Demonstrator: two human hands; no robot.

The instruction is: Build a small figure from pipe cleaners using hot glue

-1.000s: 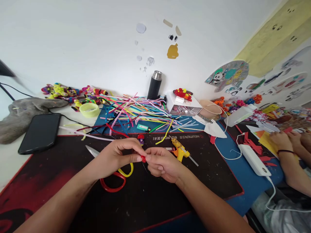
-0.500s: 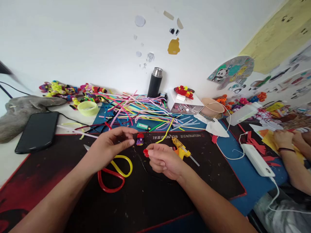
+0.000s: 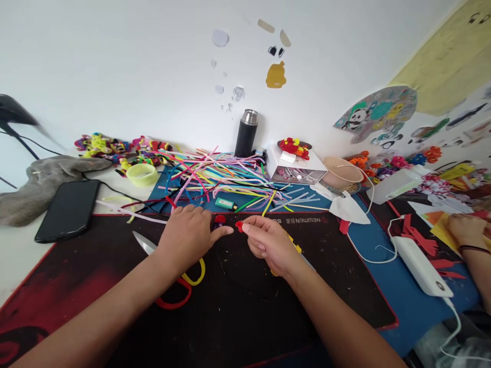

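Note:
My right hand (image 3: pixel 274 245) pinches a small red fuzzy piece (image 3: pixel 240 226) between thumb and forefinger, above the black mat. To its left, my left hand (image 3: pixel 187 232) reaches forward, back of the hand up, thumb stretched out toward the red piece. Its other fingers are partly hidden from me. Close beside that thumb lies a small red and purple item (image 3: pixel 219 221), partly covered by the hand. Scissors (image 3: pixel 172 305) with red and yellow handles lie under my left wrist. A yellow glue gun (image 3: pixel 294 241) is mostly hidden behind my right hand.
Loose pipe cleaners (image 3: pixel 215 171) pile along the back, near a black thermos (image 3: pixel 245 135) and a white box (image 3: pixel 293 168). A phone (image 3: pixel 67 209) lies left. On the right are a white power strip (image 3: pixel 422 266) and another person's hand (image 3: pixel 466 230).
My left hand has turned palm down and moved right and forward, partly covering the red and purple item. My right hand has risen slightly with the red piece. The view has shifted slightly.

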